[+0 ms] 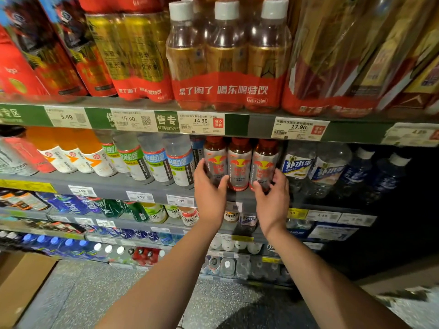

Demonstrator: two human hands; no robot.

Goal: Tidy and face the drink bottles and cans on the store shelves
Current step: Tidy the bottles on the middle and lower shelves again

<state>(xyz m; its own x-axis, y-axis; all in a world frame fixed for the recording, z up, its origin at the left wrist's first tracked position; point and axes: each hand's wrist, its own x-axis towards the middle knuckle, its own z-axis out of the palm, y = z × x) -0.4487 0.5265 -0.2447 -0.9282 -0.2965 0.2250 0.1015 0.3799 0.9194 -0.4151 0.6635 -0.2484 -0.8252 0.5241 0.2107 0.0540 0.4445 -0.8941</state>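
Note:
Three brown energy-drink bottles with red caps and silver bull labels stand in a row on the second shelf (114, 185): left (215, 157), middle (239, 162) and right (263, 162). My left hand (209, 188) wraps the left bottle from its left side, thumb across the lower front. My right hand (273, 198) cups the right bottle low down, fingers on its right side and thumb on its front. The middle bottle stands untouched between my hands. All three labels face forward.
Clear electrolyte bottles (180, 160) stand just left of my left hand, water bottles with blue labels (297, 165) just right. Shrink-wrapped multipacks (225, 58) fill the shelf above. Lower shelves hold more bottles. A cardboard box (21, 286) sits on the floor at lower left.

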